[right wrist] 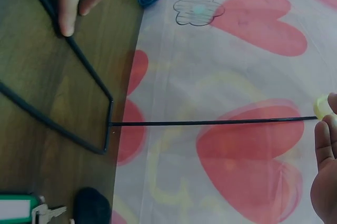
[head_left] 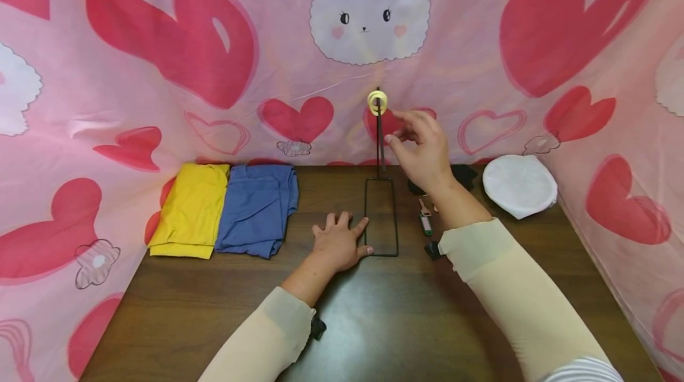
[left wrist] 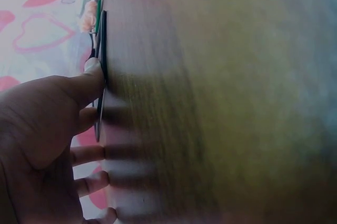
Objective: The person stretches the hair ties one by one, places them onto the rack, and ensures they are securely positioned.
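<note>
A black wire stand has its rectangular base flat on the table and a thin rod rising from the base's far end. Pale yellow rings, like a small tape roll, hang at the rod's top. My left hand lies with fingers spread on the table, its thumb and index finger on the base's left wire. In the left wrist view the left thumb presses the wire. Beside the rings, my right hand is raised with thumb and index finger apart; its fingertips overlap the yellow ring in the right wrist view.
Folded yellow cloth and folded blue cloth lie at the left. A key with a green tag and a black item lie under the right arm. At the far right is a white round pouch. Printed fabric walls surround the table.
</note>
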`<state>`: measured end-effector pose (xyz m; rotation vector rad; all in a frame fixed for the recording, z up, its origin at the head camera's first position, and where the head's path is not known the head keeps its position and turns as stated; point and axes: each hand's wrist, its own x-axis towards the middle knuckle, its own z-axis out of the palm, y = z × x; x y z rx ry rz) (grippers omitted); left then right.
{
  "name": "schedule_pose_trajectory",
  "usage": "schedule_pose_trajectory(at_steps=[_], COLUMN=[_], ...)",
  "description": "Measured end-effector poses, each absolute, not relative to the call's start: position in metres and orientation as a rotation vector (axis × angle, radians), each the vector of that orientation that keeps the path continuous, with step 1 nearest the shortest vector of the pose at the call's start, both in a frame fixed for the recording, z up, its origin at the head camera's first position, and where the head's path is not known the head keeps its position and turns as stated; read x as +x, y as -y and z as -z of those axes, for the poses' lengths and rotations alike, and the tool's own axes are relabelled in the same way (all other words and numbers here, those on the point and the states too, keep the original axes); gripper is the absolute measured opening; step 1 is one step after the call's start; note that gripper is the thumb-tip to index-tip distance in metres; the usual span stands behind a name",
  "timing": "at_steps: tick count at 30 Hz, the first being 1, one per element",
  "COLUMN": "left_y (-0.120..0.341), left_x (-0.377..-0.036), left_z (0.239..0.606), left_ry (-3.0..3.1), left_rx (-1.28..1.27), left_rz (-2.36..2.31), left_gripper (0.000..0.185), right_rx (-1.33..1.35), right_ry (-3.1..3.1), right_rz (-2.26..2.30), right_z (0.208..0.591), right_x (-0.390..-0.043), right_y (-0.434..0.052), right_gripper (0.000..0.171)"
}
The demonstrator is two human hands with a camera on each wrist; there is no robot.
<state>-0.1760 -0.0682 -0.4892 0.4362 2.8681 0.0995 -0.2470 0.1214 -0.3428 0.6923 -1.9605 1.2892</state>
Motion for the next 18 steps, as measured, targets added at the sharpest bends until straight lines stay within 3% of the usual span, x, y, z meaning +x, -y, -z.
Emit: schedule_pose_trajectory(at_steps=[6,18], left_y=[0.068,0.068], left_x=[-0.176,-0.178], left_z=[0.491,0.493], left_ry=[-2.866,-2.855], left_rx=[0.430,0.427], left_rz=[-0.091,-0.085], left_gripper=[0.076,0.076], right_rx=[0.713,0.699], right_ry=[2.012,2.108], right_rz=[-1.243,-1.131], right_z=[0.368,0.389], right_x=[-0.254,-0.228], right_y=[-0.140,-0.165], right_gripper=[0.041,0.040])
